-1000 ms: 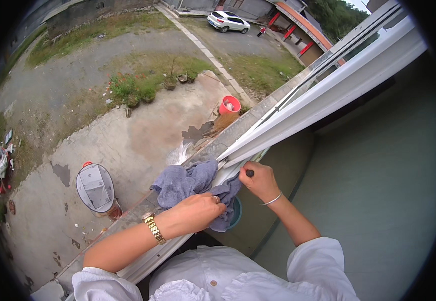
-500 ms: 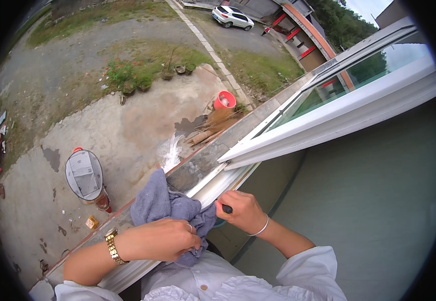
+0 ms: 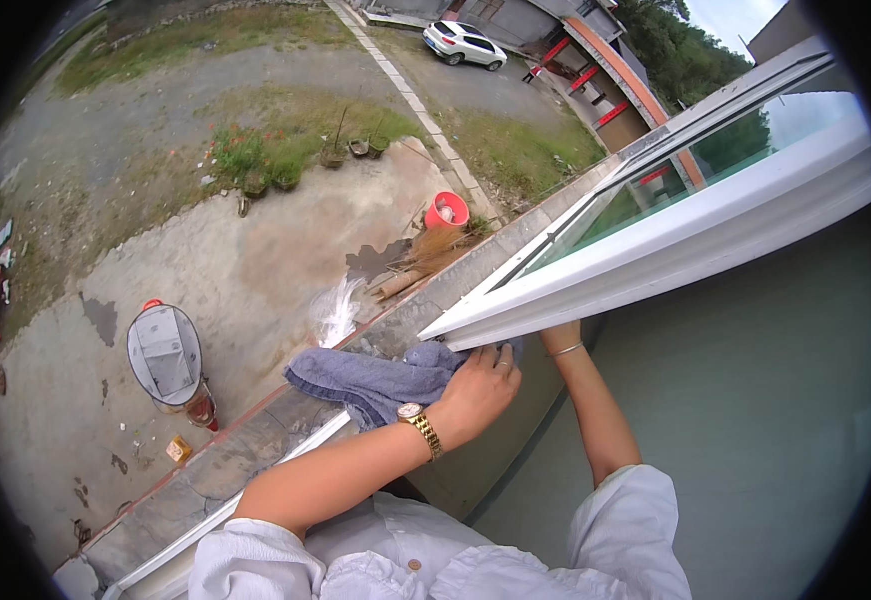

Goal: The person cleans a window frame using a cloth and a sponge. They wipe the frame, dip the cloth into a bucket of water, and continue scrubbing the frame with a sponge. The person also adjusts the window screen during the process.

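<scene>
A grey-blue towel [image 3: 380, 380] lies bunched across the window sill [image 3: 327, 428], one end spread toward the outer ledge. My left hand [image 3: 483, 393], with a gold watch at its wrist, is closed on the towel's inner end, just under the lower corner of the white window sash [image 3: 595, 275]. My right hand [image 3: 559, 338] reaches up behind the sash's bottom rail. Only its wrist side shows, with a thin bangle below it. The fingers are hidden, and so is anything they may hold.
The glazed sash slants across the right, close above both hands. Beyond the sill runs a concrete ledge [image 3: 225, 470] with a drop to the yard. Down there are a red bucket [image 3: 446, 210], a scooter-like vehicle [image 3: 165, 352] and a white car [image 3: 465, 45].
Both hands have moved forward, the left also to the right along with the towel. My right hand, earlier seen closed round a black handle, has gone behind the sash.
</scene>
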The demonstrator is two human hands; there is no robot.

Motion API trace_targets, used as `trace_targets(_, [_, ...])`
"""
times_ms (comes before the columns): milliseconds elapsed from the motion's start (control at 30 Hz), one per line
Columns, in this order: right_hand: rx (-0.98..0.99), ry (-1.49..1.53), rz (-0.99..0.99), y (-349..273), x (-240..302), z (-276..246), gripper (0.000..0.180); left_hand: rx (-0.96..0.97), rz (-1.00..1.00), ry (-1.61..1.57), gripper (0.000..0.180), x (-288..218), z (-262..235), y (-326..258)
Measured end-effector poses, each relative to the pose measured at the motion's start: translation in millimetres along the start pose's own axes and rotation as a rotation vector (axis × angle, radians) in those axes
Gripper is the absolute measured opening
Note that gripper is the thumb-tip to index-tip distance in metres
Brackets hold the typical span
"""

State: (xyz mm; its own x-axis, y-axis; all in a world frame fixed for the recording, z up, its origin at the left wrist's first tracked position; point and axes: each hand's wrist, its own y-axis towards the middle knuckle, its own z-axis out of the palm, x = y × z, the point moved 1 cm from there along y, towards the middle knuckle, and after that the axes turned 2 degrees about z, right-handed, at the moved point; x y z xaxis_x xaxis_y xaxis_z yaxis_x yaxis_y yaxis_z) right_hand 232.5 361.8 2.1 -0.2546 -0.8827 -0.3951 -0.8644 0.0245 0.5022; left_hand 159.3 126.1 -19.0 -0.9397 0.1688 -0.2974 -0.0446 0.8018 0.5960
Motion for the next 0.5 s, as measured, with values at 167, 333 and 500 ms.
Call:
trace_targets(167, [0.118,0.128,0.232,-1,5,6,0.023,0.113,-0.013,0.028,0.015,10,-3,3])
trace_targets(333, [0.257,0.254,0.454,7,30,-16,0.020,0.348,-0.021,-0.189,0.022,24,-41,-3])
trace_targets(500, [0.273,0.462,0.531,10,81,-60,0.021,0.550,-0.095,-0.422,0.029,39,-95,-33])
